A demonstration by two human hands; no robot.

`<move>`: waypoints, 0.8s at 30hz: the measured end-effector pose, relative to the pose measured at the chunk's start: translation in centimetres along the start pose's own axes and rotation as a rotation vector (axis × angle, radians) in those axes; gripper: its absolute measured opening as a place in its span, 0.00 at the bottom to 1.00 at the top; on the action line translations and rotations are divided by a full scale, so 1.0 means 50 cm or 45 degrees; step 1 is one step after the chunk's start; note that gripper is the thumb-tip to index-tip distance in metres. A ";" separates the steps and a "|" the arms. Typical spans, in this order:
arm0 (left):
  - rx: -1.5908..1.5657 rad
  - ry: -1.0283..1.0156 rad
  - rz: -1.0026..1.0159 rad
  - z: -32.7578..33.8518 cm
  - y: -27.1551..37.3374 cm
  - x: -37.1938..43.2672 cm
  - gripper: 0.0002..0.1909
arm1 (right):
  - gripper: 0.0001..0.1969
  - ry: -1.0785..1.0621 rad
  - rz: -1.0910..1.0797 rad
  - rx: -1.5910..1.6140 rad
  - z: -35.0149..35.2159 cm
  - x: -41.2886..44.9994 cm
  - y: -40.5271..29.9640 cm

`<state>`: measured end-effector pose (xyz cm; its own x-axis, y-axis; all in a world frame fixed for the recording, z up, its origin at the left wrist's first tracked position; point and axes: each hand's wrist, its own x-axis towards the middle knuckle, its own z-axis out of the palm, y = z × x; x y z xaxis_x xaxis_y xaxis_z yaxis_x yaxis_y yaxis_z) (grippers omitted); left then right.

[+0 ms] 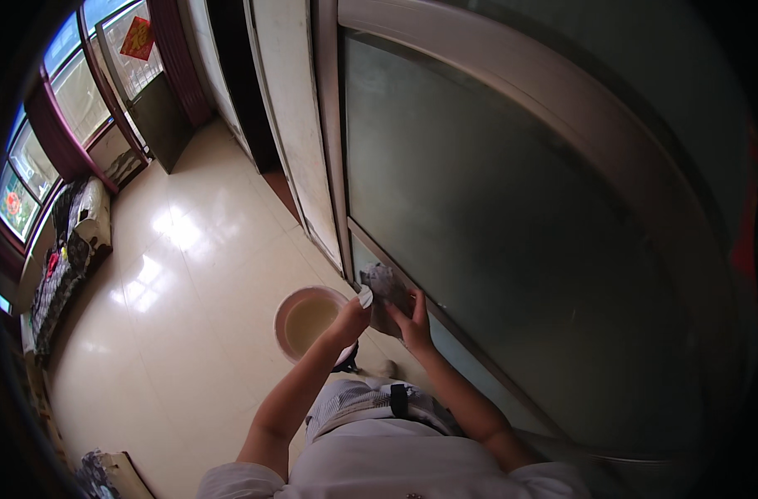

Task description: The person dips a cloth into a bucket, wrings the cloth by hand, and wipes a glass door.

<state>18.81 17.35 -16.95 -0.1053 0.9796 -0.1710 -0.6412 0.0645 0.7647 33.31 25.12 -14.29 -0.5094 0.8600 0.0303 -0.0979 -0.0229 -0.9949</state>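
A bunched grey cloth is up against the lower rail of a metal-framed glass panel. My right hand grips it, thumb and fingers spread around its side. Pinched in my left hand is a small white piece, perhaps a corner of cloth; whether it joins the grey cloth I cannot tell. Beneath my left forearm stands a pink bucket on the floor, with cloudy water in it. My left wrist hides part of its rim.
The large frosted glass panel rises close in front and to the right. A white wall edge adjoins it. Pale glossy tiles cover the floor. Along the left are a sofa with a dark patterned cover and an open door.
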 end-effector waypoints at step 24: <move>0.404 -0.340 0.019 0.119 0.002 -0.192 0.07 | 0.09 0.844 -0.319 -0.344 -0.030 -0.357 -0.152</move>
<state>24.29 9.07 -11.53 0.1148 0.9931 -0.0231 -0.3706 0.0644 0.9266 44.44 10.71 -7.40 0.1297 0.9513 0.2796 0.1131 0.2659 -0.9573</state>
